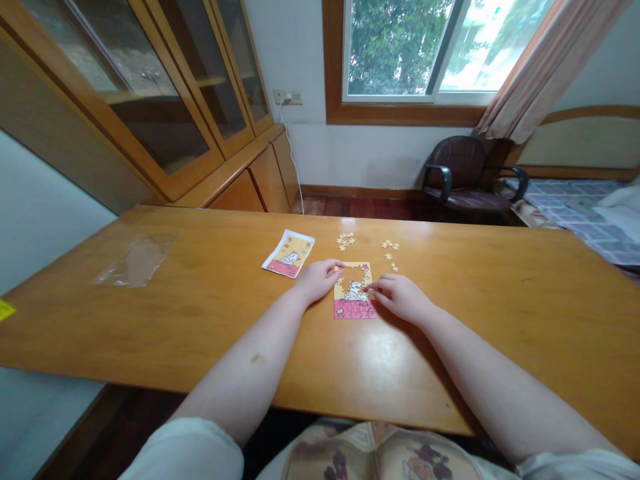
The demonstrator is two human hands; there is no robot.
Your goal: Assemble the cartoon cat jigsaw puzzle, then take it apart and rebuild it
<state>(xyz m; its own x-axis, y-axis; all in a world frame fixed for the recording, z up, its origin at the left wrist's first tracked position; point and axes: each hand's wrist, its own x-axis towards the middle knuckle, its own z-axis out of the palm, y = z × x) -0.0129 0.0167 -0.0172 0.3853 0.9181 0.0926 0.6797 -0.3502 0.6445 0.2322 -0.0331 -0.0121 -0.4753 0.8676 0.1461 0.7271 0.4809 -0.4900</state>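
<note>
A partly assembled jigsaw puzzle [355,309] lies on the table, with a pink lower part, a white cartoon animal in the middle and a yellow frame around a gap showing bare wood. My left hand [320,279] rests at its upper left edge, fingers stretched out and touching the border. At the puzzle's right side, my right hand [399,295] has its thumb and forefinger pinched on a small puzzle piece [367,289], partly hidden by the fingertips. Loose pieces [345,241] lie in a cluster beyond the puzzle, and several more pieces [390,245] are scattered to the right.
A reference picture card [289,254] lies left of the puzzle. Farther left is a clear plastic bag [137,261] on the wooden table [225,300]. A glass-door cabinet [200,93] stands at the left, and an office chair [463,173] is beyond the table, below the window.
</note>
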